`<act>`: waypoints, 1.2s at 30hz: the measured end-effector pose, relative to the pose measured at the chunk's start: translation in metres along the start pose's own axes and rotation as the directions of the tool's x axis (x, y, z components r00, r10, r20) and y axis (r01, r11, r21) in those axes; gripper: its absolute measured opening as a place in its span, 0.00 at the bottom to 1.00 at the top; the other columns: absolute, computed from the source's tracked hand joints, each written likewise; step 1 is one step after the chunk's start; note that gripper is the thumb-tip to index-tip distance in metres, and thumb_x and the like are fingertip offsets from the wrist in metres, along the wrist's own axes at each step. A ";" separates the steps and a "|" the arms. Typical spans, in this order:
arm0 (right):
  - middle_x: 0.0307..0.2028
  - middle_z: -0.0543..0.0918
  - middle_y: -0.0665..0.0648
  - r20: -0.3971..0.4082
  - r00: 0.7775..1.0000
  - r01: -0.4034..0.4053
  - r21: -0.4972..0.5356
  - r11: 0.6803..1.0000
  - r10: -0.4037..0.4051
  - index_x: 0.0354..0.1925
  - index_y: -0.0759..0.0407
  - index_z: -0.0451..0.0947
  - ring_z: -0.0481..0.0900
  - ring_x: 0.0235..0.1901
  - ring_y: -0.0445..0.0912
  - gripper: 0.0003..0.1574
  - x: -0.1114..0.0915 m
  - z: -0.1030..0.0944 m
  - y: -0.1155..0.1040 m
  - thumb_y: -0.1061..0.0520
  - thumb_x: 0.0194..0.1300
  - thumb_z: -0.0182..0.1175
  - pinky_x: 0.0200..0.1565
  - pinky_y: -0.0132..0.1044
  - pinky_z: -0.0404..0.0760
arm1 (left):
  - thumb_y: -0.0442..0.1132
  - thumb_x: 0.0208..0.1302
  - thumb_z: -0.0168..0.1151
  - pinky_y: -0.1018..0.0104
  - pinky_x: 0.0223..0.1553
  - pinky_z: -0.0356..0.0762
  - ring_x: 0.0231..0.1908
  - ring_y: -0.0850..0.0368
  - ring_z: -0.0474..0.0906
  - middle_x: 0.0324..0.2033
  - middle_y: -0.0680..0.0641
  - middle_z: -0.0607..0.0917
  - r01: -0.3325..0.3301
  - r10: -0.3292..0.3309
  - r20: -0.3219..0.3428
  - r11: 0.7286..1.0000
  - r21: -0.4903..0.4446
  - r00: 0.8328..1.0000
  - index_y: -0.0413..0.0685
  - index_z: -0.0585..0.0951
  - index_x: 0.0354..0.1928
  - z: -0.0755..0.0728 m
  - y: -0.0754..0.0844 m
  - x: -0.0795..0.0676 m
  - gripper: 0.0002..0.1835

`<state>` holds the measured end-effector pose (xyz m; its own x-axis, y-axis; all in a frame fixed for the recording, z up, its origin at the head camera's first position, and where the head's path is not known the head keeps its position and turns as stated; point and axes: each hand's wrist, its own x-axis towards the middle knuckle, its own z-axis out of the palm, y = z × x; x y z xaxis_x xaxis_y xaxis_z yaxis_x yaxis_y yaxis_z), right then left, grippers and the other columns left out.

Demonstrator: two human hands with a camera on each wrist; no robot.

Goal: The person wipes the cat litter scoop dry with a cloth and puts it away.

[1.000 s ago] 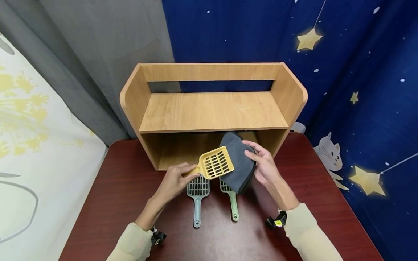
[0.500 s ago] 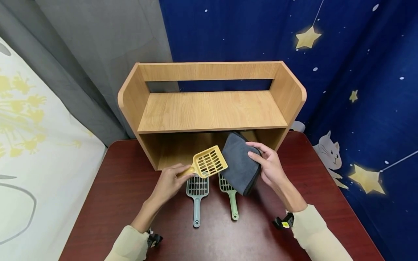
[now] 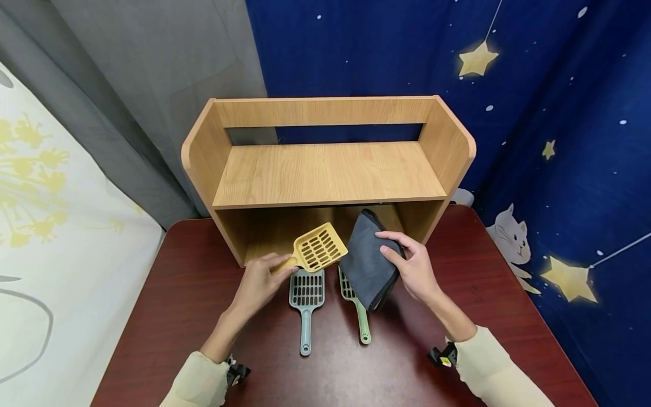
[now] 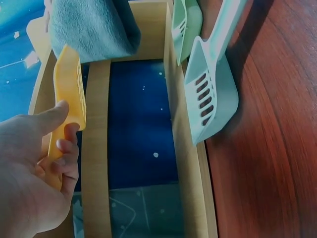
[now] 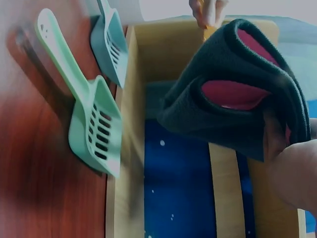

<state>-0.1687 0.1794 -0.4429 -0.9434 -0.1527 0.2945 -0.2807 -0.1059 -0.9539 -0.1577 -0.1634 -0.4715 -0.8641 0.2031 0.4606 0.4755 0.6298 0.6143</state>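
Observation:
A yellow slotted litter scoop (image 3: pixel 319 247) is held by its handle in my left hand (image 3: pixel 261 282), its blade tilted up toward the right. My right hand (image 3: pixel 414 265) grips a folded dark grey cloth (image 3: pixel 368 257) by its right edge; pink lining shows between the folds in the right wrist view. Scoop and cloth hang above the table close beside each other; whether they touch I cannot tell. Below them a blue litter scoop (image 3: pixel 306 308) and a green litter scoop (image 3: pixel 363 316) lie with handles toward me. The cloth hides part of the green scoop's head.
A wooden two-level shelf (image 3: pixel 330 172) stands at the back of the dark red table (image 3: pixel 366 379), just beyond the hands. Behind it hang a grey curtain (image 3: pixel 168 68) and a blue curtain (image 3: pixel 356 51) with stars. A white patterned cloth (image 3: pixel 46 271) hangs at the left.
The left hand has drawn the yellow scoop leftward, away from the cloth it overlapped. The cloth has tilted and shifted slightly in the right hand. The blue and green scoops stay put.

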 end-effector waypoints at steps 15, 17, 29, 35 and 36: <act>0.53 0.79 0.74 0.000 0.998 0.061 0.024 0.998 -0.061 0.56 0.74 0.78 0.85 0.48 0.46 0.25 -0.015 0.072 0.021 0.77 0.60 0.69 0.43 0.41 0.89 | 0.33 0.58 0.81 0.71 0.25 0.69 0.22 0.60 0.73 0.30 0.42 0.90 0.042 -0.041 -0.084 0.999 0.006 0.996 0.31 0.90 0.48 0.014 0.011 0.006 0.18; 0.52 0.78 0.73 0.015 0.997 0.081 0.021 0.996 -0.081 0.55 0.73 0.78 0.84 0.46 0.46 0.26 -0.018 0.083 0.024 0.77 0.58 0.70 0.41 0.41 0.89 | 0.33 0.58 0.81 0.73 0.24 0.67 0.21 0.61 0.71 0.28 0.43 0.89 0.055 -0.056 -0.088 0.998 -0.009 0.995 0.31 0.90 0.48 0.016 0.013 0.007 0.18; 0.47 0.82 0.66 0.016 0.979 0.204 -0.131 0.970 -0.204 0.51 0.66 0.85 0.82 0.42 0.44 0.24 -0.022 0.091 0.035 0.74 0.54 0.77 0.40 0.37 0.88 | 0.34 0.60 0.79 0.70 0.22 0.66 0.21 0.63 0.69 0.31 0.43 0.90 0.057 -0.057 -0.078 0.998 -0.012 0.995 0.31 0.89 0.49 0.019 0.018 0.010 0.18; 0.46 0.79 0.67 -0.099 0.981 0.155 -0.122 0.980 -0.168 0.53 0.71 0.83 0.83 0.43 0.44 0.26 -0.004 0.059 0.028 0.79 0.55 0.73 0.37 0.36 0.88 | 0.34 0.59 0.80 0.72 0.21 0.65 0.20 0.65 0.67 0.31 0.42 0.90 0.030 -0.030 -0.070 1.000 -0.002 0.997 0.29 0.89 0.49 0.012 0.016 0.005 0.18; 0.46 0.78 0.68 -0.102 0.981 0.153 -0.117 0.981 -0.165 0.53 0.72 0.83 0.83 0.43 0.44 0.25 -0.001 0.055 0.027 0.79 0.56 0.72 0.38 0.35 0.88 | 0.34 0.59 0.80 0.73 0.22 0.65 0.20 0.65 0.67 0.31 0.42 0.90 0.028 -0.028 -0.069 1.000 0.001 0.997 0.29 0.89 0.49 0.011 0.016 0.005 0.18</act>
<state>-0.1653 0.1225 -0.4663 -0.8973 -0.0318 0.4403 -0.4402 -0.0117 -0.8978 -0.1559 -0.1441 -0.4665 -0.8637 0.1335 0.4860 0.4507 0.6362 0.6262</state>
